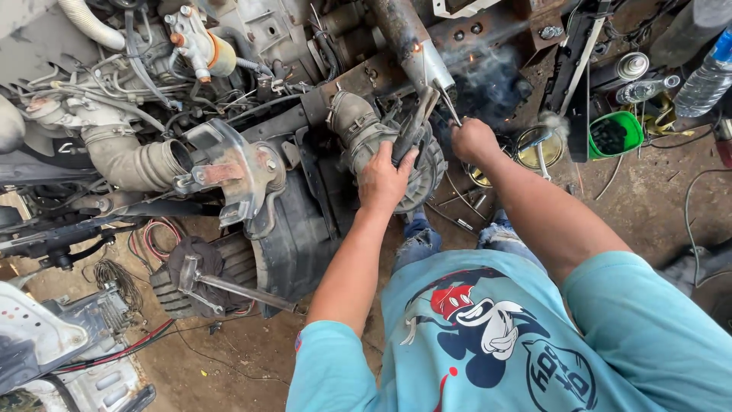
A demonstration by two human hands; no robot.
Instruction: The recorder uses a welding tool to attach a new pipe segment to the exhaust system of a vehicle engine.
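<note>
gripping: left hand (386, 179) on dark tool handle (409, 130), right hand (473, 139) on welding rod (448, 105), smoke (488, 72) near exhaust pipe (408, 38)

Taking the ribbed round housing (415, 164) as landmark: the left hand (386, 179) lies on it, the right hand (474, 140) just to its right. A pipe (412, 42) runs above it. Far right sit a bucket (616, 136) and bottle (705, 80). Lower left, on the floor, lies a hammer (229, 286).
</note>
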